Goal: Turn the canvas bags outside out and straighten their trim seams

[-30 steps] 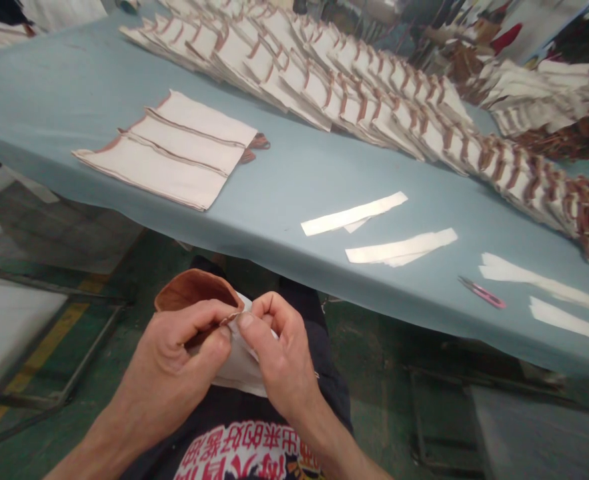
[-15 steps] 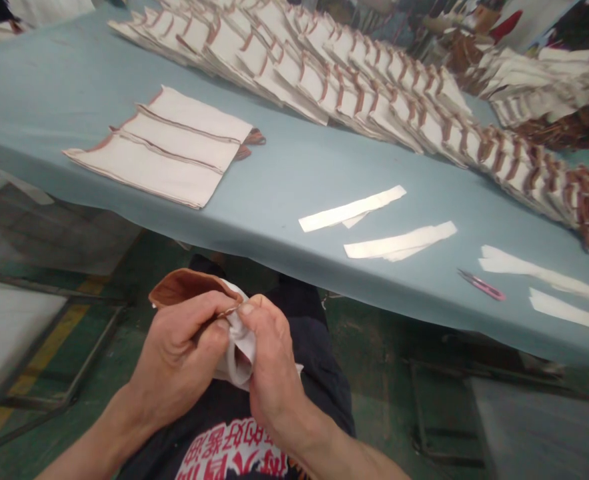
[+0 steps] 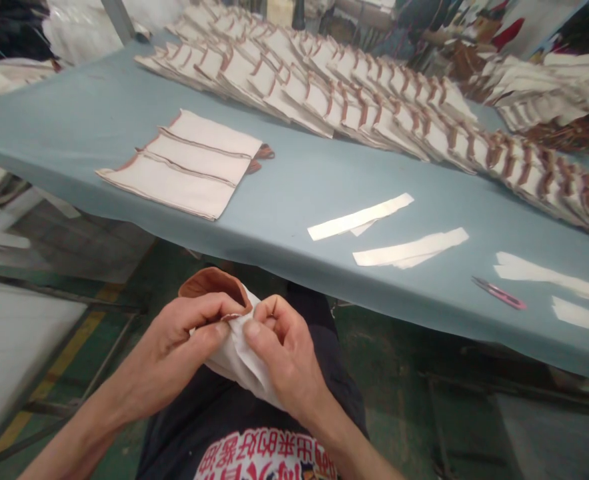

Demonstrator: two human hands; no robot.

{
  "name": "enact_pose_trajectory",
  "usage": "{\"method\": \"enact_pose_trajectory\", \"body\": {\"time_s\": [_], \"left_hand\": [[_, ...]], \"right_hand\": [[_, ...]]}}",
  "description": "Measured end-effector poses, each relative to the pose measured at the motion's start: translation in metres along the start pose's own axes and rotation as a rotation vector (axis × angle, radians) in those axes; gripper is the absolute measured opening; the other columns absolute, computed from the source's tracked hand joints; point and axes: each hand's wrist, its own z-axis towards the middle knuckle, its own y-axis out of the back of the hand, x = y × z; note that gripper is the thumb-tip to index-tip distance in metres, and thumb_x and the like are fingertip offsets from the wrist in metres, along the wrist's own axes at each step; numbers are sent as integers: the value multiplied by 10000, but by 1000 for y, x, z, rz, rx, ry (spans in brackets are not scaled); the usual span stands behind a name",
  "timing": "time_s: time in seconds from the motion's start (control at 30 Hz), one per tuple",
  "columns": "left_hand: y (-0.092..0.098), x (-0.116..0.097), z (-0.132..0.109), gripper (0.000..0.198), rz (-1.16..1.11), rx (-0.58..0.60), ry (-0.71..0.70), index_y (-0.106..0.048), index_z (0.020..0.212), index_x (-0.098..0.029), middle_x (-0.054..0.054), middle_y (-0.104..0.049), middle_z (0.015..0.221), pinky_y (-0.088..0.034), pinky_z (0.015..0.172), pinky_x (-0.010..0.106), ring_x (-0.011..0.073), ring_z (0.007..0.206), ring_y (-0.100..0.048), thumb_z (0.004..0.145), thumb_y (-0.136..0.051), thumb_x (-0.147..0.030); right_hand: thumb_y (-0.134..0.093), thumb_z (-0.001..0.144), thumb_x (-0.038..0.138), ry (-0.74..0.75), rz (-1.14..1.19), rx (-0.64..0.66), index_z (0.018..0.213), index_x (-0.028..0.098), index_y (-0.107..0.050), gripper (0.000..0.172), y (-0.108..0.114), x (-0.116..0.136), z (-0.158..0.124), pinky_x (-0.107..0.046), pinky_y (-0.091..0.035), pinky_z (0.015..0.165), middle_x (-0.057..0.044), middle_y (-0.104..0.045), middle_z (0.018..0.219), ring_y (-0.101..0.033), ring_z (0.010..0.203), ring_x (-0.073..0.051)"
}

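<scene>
Above my lap I hold a white cloth piece with a brown lining (image 3: 244, 360), its brown opening facing up and away. My left hand (image 3: 184, 347) pinches the seam at its edge between thumb and forefinger. Close beside it, my right hand (image 3: 284, 347) grips the white fabric with thumb and bent fingers. Both hands are in front of the table's near edge, off its surface. Several flat white pieces with brown edging (image 3: 189, 163) lie overlapped on the table, apart from my hands.
The blue-covered table (image 3: 284, 207) carries long rows of overlapping white-and-brown pieces (image 3: 324, 100) at the back. White strips (image 3: 409, 247) lie nearer, with pink-handled thread snips (image 3: 499, 292) to their right. Metal-framed stands (image 3: 59, 300) are below at left.
My right hand has shifted its hold on the white fabric, its fingers now more bent, and the cloth's folded part is spread flatter. The view has shifted slightly left.
</scene>
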Motion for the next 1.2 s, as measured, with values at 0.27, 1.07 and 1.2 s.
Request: {"method": "enact_pose_trajectory", "body": {"time_s": [0.27,1.07,1.2], "left_hand": [[-5,-5,-8,322,-67,14,77,-762,759,-224,-40,-707,711,-404,588,228,143,642,-549,986,-663,-430],[28,-26,8,266,66,68,-165,-798,785,-262,-31,-764,788,-564,673,180,158,737,-720,1009,-662,-304],[30,-20,9,277,64,101,-110,-782,776,-256,-16,-758,765,-579,694,217,189,760,-713,1004,-653,-347]], "right_hand": [[-767,916,498,-3,-10,18,889,284,-485,355,-8,-7,-9,-238,-320,528,102,-534,661,-393,538,-96],[-648,1143,215,831,-759,315,1134,271,-792,155,34,55,30,-305,-731,896,-71,-930,1276,-891,1190,-197],[-645,1163,238,806,-789,405,1150,281,-821,182,37,61,34,-320,-724,1032,-48,-931,1298,-897,1202,-190]]}}
